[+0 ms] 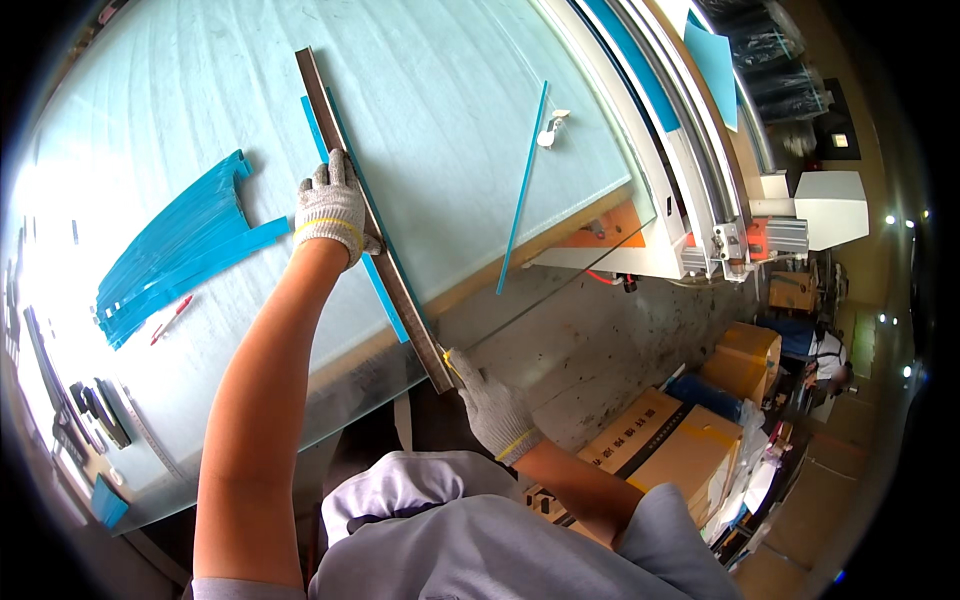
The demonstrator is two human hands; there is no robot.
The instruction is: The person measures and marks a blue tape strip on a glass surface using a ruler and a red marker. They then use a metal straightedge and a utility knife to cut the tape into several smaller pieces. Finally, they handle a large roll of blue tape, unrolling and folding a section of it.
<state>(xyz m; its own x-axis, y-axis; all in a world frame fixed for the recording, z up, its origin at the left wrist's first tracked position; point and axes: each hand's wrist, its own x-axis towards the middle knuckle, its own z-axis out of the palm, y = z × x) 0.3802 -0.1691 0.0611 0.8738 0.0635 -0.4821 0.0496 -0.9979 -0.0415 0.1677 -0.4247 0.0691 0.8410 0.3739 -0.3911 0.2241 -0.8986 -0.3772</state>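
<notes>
on the far left of the table (pixel 200 400) a heap of blue strips (pixel 175 260) lies beside a red pen (pixel 170 318), well apart from the work. the left hand (pixel 333 212), gloved, presses flat on the long metal straightedge (pixel 370 220), fingers spread rather than gripping, pinning it over the glass sheet (pixel 450 110) next to a blue strip (pixel 385 285) along its edge. the right hand (pixel 490 400) is clenched around the straightedge's near end at the glass edge. steady downward weight from the left and no twist from the right probably keep the line true. right of the table, a concrete floor (pixel 590 350) carries cardboard boxes (pixel 665 445).
</notes>
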